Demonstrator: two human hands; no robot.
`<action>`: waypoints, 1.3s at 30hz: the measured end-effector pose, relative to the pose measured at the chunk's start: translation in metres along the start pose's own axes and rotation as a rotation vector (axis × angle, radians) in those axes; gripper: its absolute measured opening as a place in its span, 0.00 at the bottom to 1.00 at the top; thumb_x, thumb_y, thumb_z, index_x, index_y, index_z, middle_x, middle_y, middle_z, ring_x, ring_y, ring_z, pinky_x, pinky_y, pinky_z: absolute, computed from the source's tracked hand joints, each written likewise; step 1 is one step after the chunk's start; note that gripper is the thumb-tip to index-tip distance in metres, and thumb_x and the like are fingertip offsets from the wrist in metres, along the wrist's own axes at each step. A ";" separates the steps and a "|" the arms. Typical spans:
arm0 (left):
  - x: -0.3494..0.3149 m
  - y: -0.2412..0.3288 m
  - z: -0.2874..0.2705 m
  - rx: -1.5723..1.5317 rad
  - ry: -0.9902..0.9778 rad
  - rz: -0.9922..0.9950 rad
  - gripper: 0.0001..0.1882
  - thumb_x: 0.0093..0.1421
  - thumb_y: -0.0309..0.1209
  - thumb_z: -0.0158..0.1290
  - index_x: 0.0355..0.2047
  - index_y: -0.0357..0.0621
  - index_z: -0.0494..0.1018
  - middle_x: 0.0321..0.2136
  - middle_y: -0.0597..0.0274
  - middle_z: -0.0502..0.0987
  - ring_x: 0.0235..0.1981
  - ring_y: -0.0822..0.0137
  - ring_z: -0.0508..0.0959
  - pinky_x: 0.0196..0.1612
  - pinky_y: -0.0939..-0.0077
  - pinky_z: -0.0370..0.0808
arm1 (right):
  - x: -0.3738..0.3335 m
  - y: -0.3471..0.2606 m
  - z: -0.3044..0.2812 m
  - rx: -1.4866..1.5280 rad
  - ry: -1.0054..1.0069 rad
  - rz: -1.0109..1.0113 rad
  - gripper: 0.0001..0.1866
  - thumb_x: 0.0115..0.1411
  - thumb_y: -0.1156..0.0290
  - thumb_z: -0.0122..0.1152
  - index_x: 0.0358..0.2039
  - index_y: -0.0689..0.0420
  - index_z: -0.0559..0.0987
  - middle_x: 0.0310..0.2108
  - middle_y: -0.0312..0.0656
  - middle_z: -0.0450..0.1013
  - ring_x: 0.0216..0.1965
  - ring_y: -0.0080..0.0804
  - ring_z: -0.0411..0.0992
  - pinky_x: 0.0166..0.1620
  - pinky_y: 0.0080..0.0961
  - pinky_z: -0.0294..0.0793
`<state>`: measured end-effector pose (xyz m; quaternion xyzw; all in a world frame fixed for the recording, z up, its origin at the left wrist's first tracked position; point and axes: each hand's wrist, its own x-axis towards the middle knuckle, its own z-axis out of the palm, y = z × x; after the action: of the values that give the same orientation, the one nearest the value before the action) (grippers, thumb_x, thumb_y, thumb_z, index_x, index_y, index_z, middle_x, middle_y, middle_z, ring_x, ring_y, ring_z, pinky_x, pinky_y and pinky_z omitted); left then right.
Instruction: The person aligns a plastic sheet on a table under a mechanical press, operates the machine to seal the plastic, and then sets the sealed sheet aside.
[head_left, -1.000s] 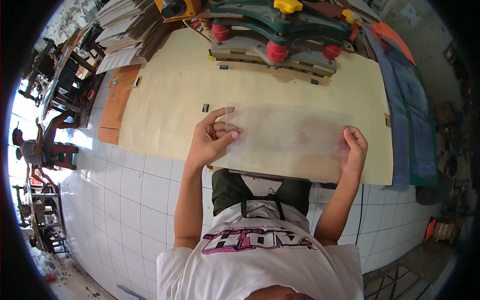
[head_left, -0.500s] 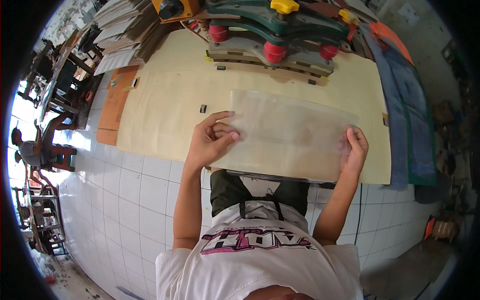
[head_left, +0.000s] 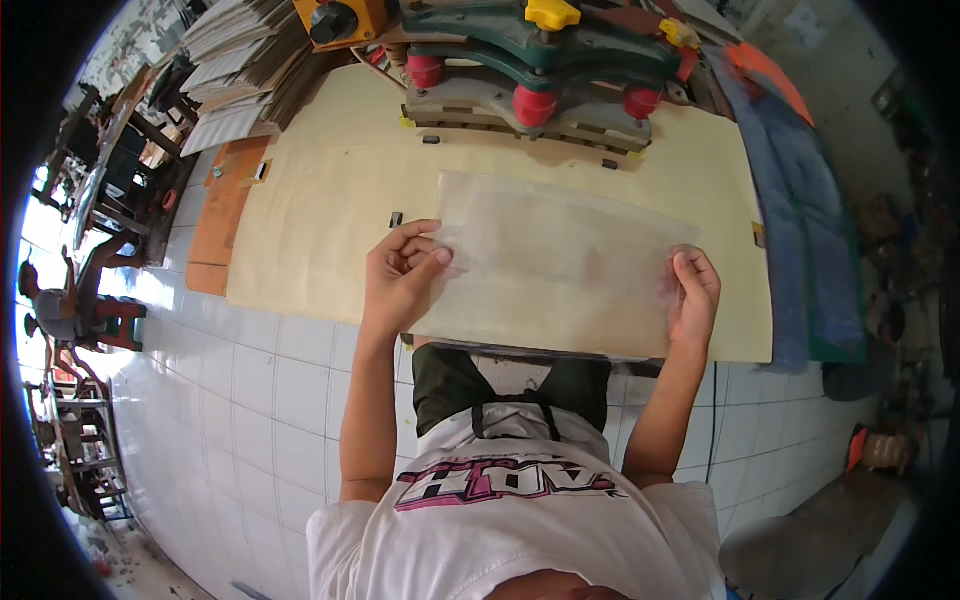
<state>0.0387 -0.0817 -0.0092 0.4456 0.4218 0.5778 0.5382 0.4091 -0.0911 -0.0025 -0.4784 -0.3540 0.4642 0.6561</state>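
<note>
A translucent, milky plastic sheet [head_left: 560, 265] is stretched between my two hands over a pale yellow board [head_left: 300, 220]. My left hand [head_left: 400, 275] pinches its left edge between thumb and fingers. At the right edge my right hand [head_left: 695, 295] grips the sheet, its fingers curled and partly behind the film. Small dark blocks lie on the board: one [head_left: 397, 219] just beyond my left fingers, another [head_left: 431, 140] and a third [head_left: 609, 164] near a green press-like frame [head_left: 540, 60] with red knobs. Whether the sheet touches the board I cannot tell.
Stacked boards [head_left: 235, 75] stand at the far left, near an orange-brown wooden plate [head_left: 228, 210]. Blue-grey material [head_left: 785, 210] hangs along the right side. An orange machine part [head_left: 345, 20] sits at the back. A seated person [head_left: 60, 300] is far off left.
The whole view has shifted slightly. Against the board, both hands and the sheet have moved a little left and away from me. The hold on both edges stays the same.
</note>
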 end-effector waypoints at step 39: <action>-0.003 0.004 -0.002 0.014 -0.176 -0.012 0.13 0.61 0.16 0.56 0.47 0.28 0.74 0.32 0.64 0.79 0.33 0.79 0.77 0.38 0.85 0.74 | 0.040 -0.078 0.125 -1.140 -1.218 -0.242 0.11 0.59 0.68 0.65 0.38 0.61 0.78 0.18 0.38 0.71 0.22 0.23 0.69 0.28 0.25 0.67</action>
<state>0.0359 -0.0854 -0.0063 0.4958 0.3794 0.5303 0.5735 0.3297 -0.0243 0.1093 -0.3611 -0.8750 0.3179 0.0535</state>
